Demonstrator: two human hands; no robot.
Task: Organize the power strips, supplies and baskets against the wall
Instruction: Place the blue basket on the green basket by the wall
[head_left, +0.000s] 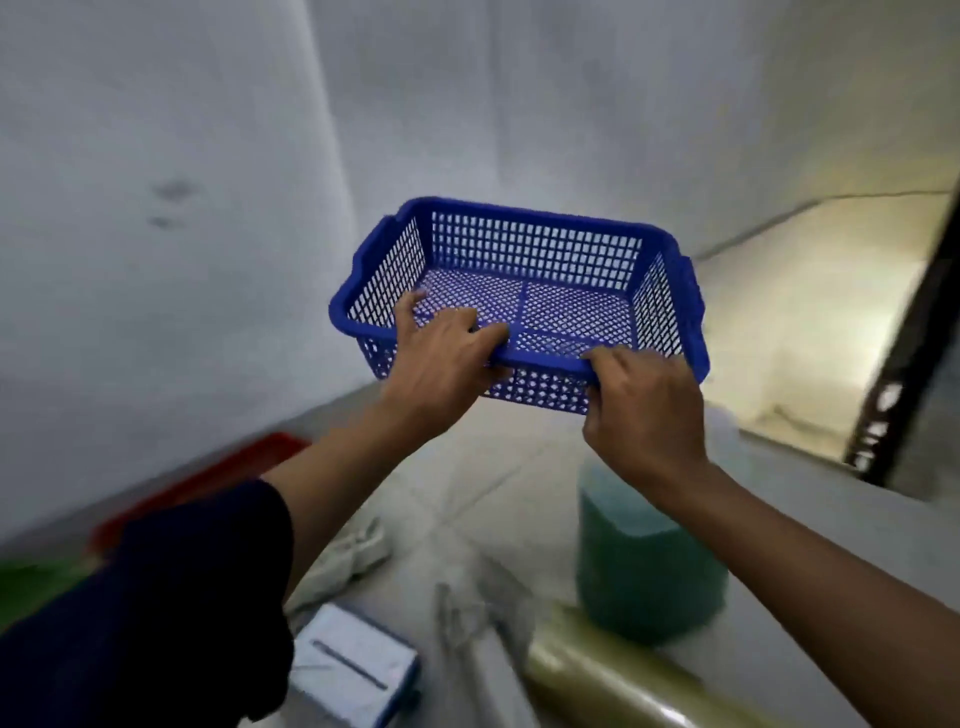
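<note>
An empty blue plastic mesh basket (540, 249) is held up in the air in front of a white wall. My left hand (441, 358) grips its near rim at the left, fingers curled inside the basket. My right hand (644, 410) grips the same near rim at the right, thumb over the edge. The basket tilts slightly toward me, well above the grey floor. Both forearms reach up from the bottom of the view, with a dark sleeve on the left arm.
Below stand a jug of green liquid (649, 561), a roll of clear film (597, 675), a white and blue box (353, 665), and a crumpled white cloth (343, 561). A red basket (208, 478) lies by the left wall. A dark metal rack post (904, 374) rises at right.
</note>
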